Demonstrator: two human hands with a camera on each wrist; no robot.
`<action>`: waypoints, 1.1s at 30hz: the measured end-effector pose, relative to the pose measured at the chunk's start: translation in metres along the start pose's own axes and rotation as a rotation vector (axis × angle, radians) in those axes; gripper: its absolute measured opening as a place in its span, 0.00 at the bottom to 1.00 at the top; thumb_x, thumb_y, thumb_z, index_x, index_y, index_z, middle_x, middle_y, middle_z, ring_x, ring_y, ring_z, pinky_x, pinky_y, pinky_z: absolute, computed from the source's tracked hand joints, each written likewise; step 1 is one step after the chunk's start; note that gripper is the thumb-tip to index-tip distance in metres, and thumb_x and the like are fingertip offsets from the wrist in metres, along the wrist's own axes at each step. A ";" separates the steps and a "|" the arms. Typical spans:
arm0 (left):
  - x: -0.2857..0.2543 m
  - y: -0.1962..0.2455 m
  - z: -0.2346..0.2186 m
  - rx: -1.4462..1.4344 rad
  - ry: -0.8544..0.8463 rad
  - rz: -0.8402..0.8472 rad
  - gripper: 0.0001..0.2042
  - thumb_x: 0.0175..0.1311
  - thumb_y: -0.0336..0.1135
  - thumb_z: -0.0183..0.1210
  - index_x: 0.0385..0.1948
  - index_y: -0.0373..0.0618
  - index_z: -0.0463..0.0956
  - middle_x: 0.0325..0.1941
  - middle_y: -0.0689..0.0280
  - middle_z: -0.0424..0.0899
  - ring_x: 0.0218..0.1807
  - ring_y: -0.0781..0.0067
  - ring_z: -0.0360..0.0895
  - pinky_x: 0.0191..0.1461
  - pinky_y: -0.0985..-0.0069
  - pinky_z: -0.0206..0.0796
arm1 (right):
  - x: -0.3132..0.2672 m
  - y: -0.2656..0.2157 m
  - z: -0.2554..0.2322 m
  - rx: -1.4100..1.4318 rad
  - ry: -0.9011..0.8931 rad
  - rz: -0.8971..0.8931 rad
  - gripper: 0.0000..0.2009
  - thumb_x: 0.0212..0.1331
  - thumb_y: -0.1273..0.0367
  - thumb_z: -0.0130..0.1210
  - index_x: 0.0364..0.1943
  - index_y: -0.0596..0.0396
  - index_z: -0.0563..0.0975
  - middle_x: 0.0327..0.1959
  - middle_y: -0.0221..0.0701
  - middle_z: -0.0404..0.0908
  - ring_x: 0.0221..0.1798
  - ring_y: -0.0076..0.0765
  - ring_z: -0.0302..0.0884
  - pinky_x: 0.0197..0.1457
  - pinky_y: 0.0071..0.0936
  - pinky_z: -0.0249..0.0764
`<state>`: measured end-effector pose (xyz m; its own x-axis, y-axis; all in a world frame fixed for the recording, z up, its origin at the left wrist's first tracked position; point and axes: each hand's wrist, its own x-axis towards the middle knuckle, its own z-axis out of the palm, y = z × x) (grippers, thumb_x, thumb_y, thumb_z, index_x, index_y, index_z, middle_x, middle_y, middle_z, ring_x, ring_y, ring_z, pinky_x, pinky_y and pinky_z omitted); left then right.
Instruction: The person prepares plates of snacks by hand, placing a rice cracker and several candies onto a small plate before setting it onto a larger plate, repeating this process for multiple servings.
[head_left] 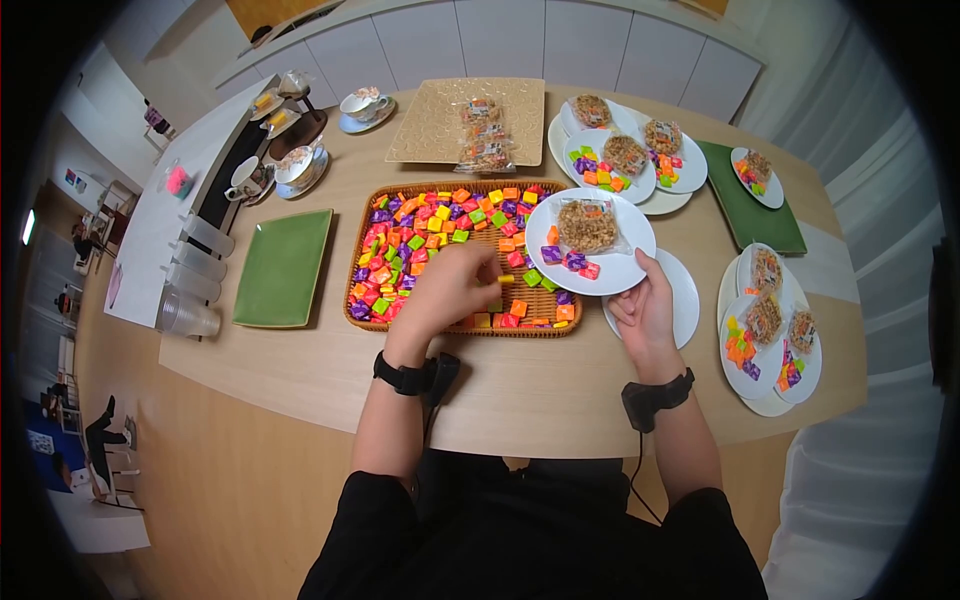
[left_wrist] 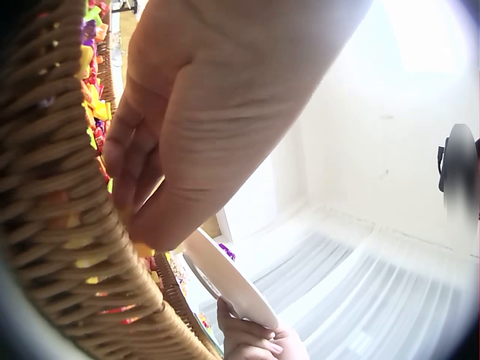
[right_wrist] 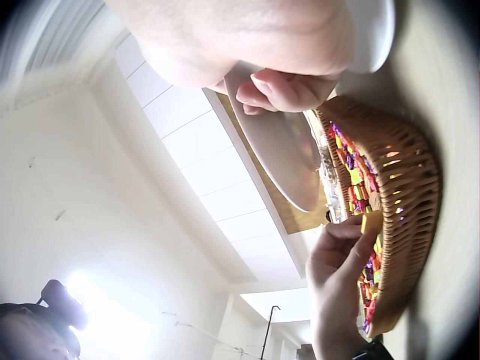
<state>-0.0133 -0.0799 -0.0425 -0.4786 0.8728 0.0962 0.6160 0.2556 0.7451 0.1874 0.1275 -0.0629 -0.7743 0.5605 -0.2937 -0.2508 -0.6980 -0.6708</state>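
My left hand (head_left: 456,287) is over the wicker basket (head_left: 352,318) of brightly wrapped candies (head_left: 384,273). Between its thumb and fingers it pinches a yellow wrapped candy (right_wrist: 371,221), close above the basket's near side. With my right hand (head_left: 645,312) I grip the lower right rim of a white plate (head_left: 627,272), tilted and partly overlapping the basket in the head view. On that plate lie a round grain cake (head_left: 586,226) in clear film and several orange, purple and pink candies (head_left: 574,261). Another white plate (head_left: 682,300) rests on the table below the held one.
Plates with cakes and candies stand on larger white plates (head_left: 733,290) at right and far right. A beige tray (head_left: 420,120) carries more wrapped cakes (head_left: 484,135). Left are a green plate (head_left: 283,268), teacups (head_left: 296,167) and plastic cups (head_left: 187,318). Another green plate (head_left: 780,232) is at right.
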 end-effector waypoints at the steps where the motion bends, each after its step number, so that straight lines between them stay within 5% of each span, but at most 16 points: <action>1: 0.002 -0.003 -0.001 0.001 0.000 0.001 0.07 0.52 0.27 0.66 0.31 0.38 0.79 0.29 0.59 0.83 0.33 0.62 0.83 0.39 0.67 0.74 | 0.000 0.000 -0.001 0.006 -0.011 0.001 0.13 0.73 0.56 0.53 0.40 0.51 0.73 0.22 0.23 0.69 0.16 0.16 0.58 0.14 0.16 0.50; 3: 0.008 -0.008 -0.003 -0.018 0.350 0.125 0.05 0.59 0.23 0.66 0.33 0.39 0.78 0.34 0.66 0.85 0.34 0.80 0.81 0.40 0.80 0.74 | 0.000 0.000 0.000 0.003 -0.006 0.001 0.13 0.72 0.56 0.54 0.40 0.51 0.73 0.22 0.23 0.69 0.16 0.16 0.58 0.15 0.16 0.50; 6: 0.010 -0.003 -0.004 -0.283 0.464 0.173 0.06 0.62 0.22 0.66 0.36 0.38 0.78 0.40 0.65 0.85 0.36 0.82 0.79 0.42 0.82 0.74 | 0.000 0.002 -0.002 -0.015 -0.001 0.008 0.14 0.71 0.55 0.55 0.40 0.50 0.73 0.23 0.22 0.69 0.17 0.16 0.57 0.15 0.17 0.49; 11: 0.007 0.017 0.010 -0.406 0.363 0.304 0.10 0.59 0.24 0.69 0.39 0.39 0.79 0.36 0.68 0.85 0.35 0.82 0.80 0.41 0.82 0.74 | -0.003 0.006 0.002 -0.058 0.029 0.038 0.14 0.70 0.54 0.56 0.40 0.49 0.73 0.24 0.22 0.69 0.17 0.16 0.55 0.16 0.17 0.49; 14: 0.004 0.028 0.018 -0.333 0.284 0.297 0.10 0.60 0.23 0.69 0.40 0.39 0.78 0.42 0.66 0.85 0.37 0.82 0.80 0.42 0.81 0.74 | -0.004 0.009 0.004 -0.082 0.027 0.056 0.14 0.71 0.54 0.55 0.40 0.49 0.72 0.24 0.22 0.69 0.17 0.16 0.55 0.16 0.17 0.49; 23: 0.006 0.030 0.027 -0.262 0.274 0.283 0.12 0.61 0.25 0.70 0.43 0.41 0.78 0.35 0.69 0.86 0.30 0.84 0.78 0.36 0.83 0.71 | -0.006 0.013 0.007 -0.105 -0.017 0.094 0.14 0.72 0.54 0.54 0.38 0.48 0.72 0.23 0.22 0.69 0.17 0.16 0.56 0.16 0.17 0.49; 25: 0.006 0.030 0.023 -0.262 0.319 0.225 0.11 0.63 0.27 0.69 0.43 0.41 0.78 0.35 0.68 0.87 0.31 0.84 0.79 0.36 0.83 0.70 | -0.004 0.015 0.003 -0.056 -0.032 0.097 0.12 0.72 0.57 0.53 0.40 0.50 0.73 0.24 0.21 0.74 0.14 0.14 0.58 0.14 0.15 0.50; 30: 0.008 0.016 0.005 -0.157 0.431 0.186 0.07 0.66 0.28 0.67 0.41 0.40 0.79 0.35 0.69 0.86 0.33 0.84 0.80 0.37 0.83 0.71 | -0.006 0.011 0.007 -0.092 0.004 0.067 0.14 0.71 0.55 0.54 0.38 0.49 0.72 0.23 0.22 0.69 0.17 0.16 0.55 0.16 0.17 0.49; 33: 0.009 0.000 -0.009 -0.189 0.634 0.192 0.07 0.67 0.29 0.67 0.40 0.40 0.80 0.34 0.67 0.86 0.31 0.82 0.79 0.36 0.81 0.70 | -0.004 0.009 0.004 -0.080 0.011 0.051 0.13 0.71 0.56 0.54 0.39 0.49 0.72 0.23 0.22 0.70 0.17 0.16 0.56 0.16 0.17 0.49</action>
<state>-0.0230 -0.0760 -0.0354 -0.6808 0.4685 0.5631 0.6345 -0.0068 0.7729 0.1855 0.1168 -0.0652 -0.7780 0.5307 -0.3362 -0.1637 -0.6879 -0.7071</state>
